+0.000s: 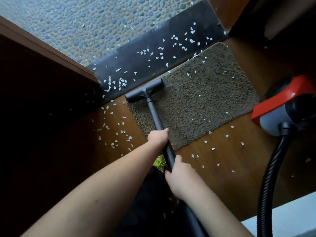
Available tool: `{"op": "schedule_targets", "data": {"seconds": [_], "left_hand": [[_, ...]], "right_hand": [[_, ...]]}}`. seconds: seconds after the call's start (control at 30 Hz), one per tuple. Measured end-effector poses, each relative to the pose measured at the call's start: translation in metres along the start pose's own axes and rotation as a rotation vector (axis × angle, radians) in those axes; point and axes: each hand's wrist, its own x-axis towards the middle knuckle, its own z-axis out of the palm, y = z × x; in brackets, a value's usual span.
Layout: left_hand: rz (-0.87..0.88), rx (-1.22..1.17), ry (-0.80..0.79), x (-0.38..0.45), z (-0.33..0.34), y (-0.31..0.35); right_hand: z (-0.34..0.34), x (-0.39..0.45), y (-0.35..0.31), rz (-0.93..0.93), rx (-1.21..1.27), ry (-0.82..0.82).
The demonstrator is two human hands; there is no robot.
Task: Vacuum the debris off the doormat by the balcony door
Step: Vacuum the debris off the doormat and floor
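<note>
— A home, by the look of it?
— Yes — a doorway onto a balcony: wood-plank floor [222, 168] indoors, dark stone threshold [153, 53], pebble-patterned paving [85, 23] beyond.
— Anything else domestic?
— Brown coir doormat [205, 100] at the sill, wooden door frame [42, 53], red canister vacuum [282, 103] alongside.

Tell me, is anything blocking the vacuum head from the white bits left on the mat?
Nothing visible. The vacuum head sits at the mat's far left corner, and the few white bits lie on open mat to its right.
</note>
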Motion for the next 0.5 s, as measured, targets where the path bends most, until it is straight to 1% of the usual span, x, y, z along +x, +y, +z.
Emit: {"op": "schedule_targets", "data": {"seconds": [0.1,0.27,0.5], "left_hand": [[0.019,-0.017,-0.018,0.010,-0.009,0.018],[0.021,-0.002,-0.059,0.022,-0.016,0.029],[-0.022,-0.012,-0.064,0.017,-0.007,0.013]], "right_hand": [[-0.006,0.018,-0.020,0.002,-0.017,0.019],[-0.011,0.031,-0.041,0.034,-0.014,-0.017],[-0.005,0.022,-0.020,0.055,0.008,-0.045]]}}
